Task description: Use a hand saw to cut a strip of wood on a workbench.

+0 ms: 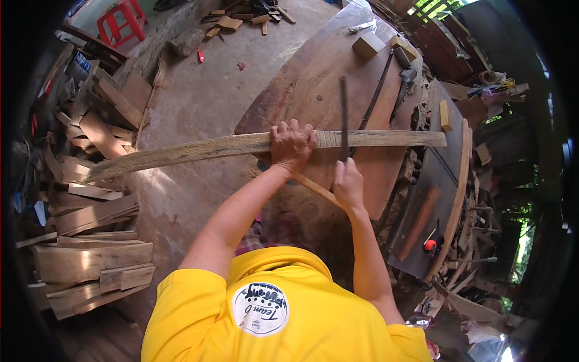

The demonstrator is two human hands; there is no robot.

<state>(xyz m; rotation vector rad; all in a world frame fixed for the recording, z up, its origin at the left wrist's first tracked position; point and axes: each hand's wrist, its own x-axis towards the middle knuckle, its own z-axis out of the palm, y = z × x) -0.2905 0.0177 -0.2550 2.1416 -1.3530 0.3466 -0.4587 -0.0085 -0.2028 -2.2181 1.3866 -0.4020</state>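
Observation:
A long, pale wooden board (386, 138) lies across the brown worktable (289, 90), its curved left end reaching out past the table's edge. My left hand (292, 145) is closed over the board near its middle and presses on it. Just right of that hand, several dark lines cross the wood. My right hand (348, 181) grips the near end of a narrow, dark, file-like tool (344, 111); it points away from me and crosses over the board. Its exact kind and its teeth, if any, do not show. Below the board, a light wooden stick (316, 188) slants toward my right wrist.
Wooden blocks (368, 45), a long thin dark bar (378, 93) and a dark-handled tool (407, 77) lie on the worktable's far right. A red tape measure (430, 245) sits on a dark board. Wood offcuts (90, 265) pile up at left; a red stool (122, 24) stands beyond.

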